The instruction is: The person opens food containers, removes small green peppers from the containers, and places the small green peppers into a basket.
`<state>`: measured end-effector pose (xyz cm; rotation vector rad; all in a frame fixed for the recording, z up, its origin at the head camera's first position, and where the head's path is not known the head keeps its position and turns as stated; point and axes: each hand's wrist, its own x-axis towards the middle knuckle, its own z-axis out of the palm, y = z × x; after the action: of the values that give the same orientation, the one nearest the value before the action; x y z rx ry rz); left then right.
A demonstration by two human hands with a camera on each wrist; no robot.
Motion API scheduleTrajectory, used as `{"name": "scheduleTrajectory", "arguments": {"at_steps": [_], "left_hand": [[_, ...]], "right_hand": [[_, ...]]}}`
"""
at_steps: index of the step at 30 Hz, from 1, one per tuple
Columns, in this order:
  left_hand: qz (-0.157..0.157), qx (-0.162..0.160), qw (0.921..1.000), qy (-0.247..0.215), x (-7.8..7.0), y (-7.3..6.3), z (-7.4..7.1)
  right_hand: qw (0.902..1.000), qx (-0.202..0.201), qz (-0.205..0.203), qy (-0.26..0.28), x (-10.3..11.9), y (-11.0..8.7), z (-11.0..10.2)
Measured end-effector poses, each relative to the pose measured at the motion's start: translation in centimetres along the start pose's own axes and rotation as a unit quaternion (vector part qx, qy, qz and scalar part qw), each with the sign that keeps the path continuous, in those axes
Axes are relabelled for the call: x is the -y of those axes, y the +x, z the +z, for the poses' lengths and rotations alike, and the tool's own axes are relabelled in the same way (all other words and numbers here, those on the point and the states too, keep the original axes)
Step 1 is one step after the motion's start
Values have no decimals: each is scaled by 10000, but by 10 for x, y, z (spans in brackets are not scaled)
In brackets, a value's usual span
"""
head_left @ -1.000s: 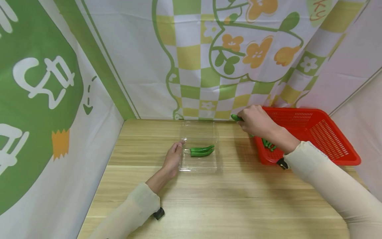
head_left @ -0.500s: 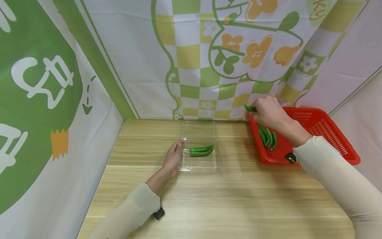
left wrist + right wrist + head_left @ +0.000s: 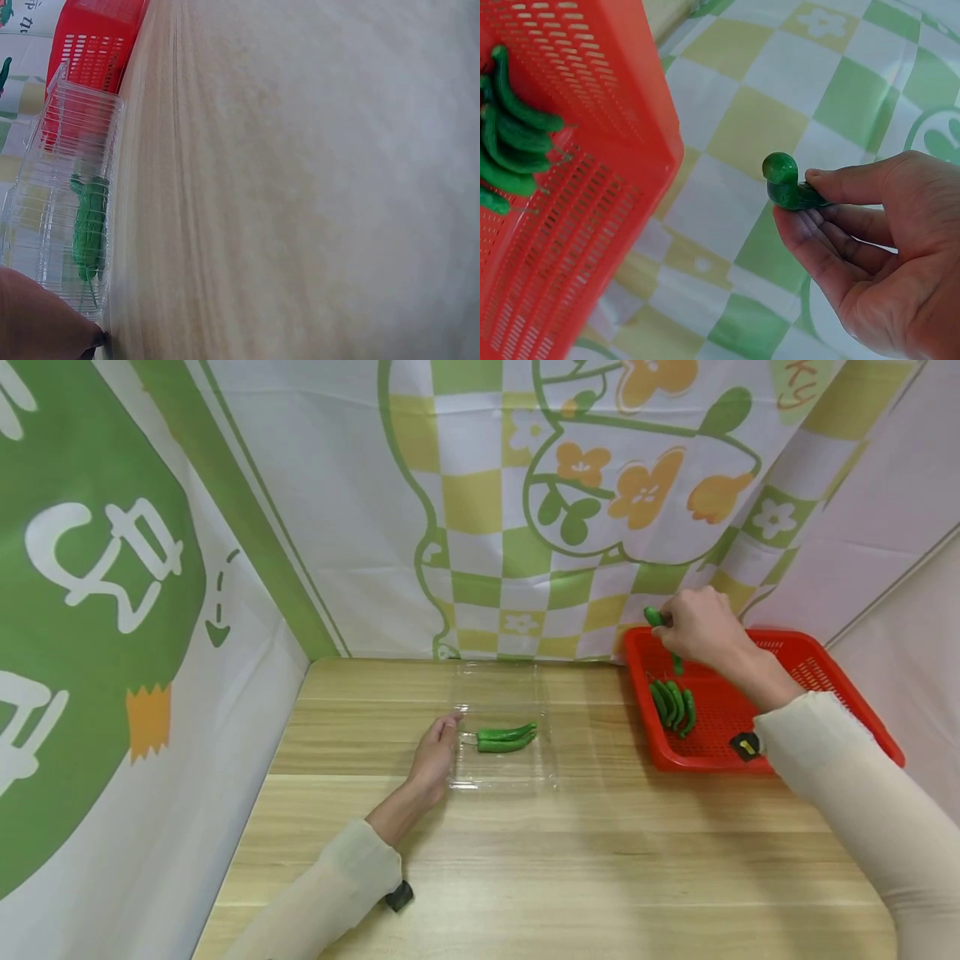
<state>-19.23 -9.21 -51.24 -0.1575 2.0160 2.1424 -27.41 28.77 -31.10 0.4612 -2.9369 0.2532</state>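
Observation:
My left hand [image 3: 435, 756] grips the left edge of a clear plastic box [image 3: 510, 777] that lies with its lid opened back on the table. Inside the box, two green chili peppers [image 3: 507, 741] lie side by side, stems toward that hand; the left wrist view shows the peppers [image 3: 90, 229] through the ribbed wall. Above the rear left rim of a red basket [image 3: 651, 727], my right hand [image 3: 701, 625] pinches green chili [image 3: 784, 180] between thumb and fingers, its curved end sticking out. Several more chili peppers [image 3: 672, 706] lie at the basket's left side.
The wooden table [image 3: 525, 868] ends at the back against a patterned cloth [image 3: 517, 527]. Another cloth [image 3: 240, 735] hangs along the left side. The basket stands at the right rear, apart from the box.
My right hand has moved right and back with the chili, from beside the basket to over its rear part, uncovering the chili peppers inside. My left hand and the box have stayed put.

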Motion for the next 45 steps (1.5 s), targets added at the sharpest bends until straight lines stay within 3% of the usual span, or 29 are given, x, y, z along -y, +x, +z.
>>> {"name": "scheduleTrajectory", "arguments": {"at_steps": [11,23,27,35,45], "left_hand": [[17,44,10000,-28,0,0,0],[25,-47,10000,-20,0,2,1],[25,-61,10000,-11,0,2,1],[18,-47,10000,18,0,0,1],[7,5,10000,13,1,1,0]], "right_hand": [[9984,43,502,244,-29,0,2],[9975,-109,466,518,-65,-1,13],[9961,-74,643,603,-75,-3,17],[9931,456,970,470,-88,-5,18],[9785,1248,1586,423,-104,-7,23]]}}
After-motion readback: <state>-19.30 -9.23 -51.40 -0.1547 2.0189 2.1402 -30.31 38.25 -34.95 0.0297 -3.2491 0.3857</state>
